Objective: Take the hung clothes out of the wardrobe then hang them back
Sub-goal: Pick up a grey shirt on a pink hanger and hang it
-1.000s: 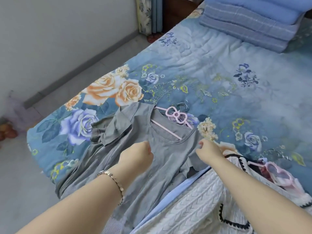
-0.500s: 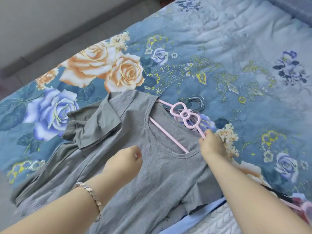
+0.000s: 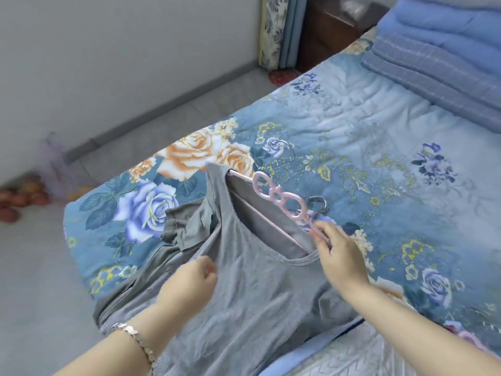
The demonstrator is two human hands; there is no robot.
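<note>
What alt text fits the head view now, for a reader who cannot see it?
A person's right hand pinches a pink hanger set partly inside the neck of a grey T-shirt lying on a floral bedspread, while the left hand grips the shirt's front. Folded blue blankets sit at the bed's far end.

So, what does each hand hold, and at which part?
The right hand pinches the pink plastic hanger by one arm, at the neckline. The left hand grips the grey T-shirt by its front fabric, below the sleeve.
</note>
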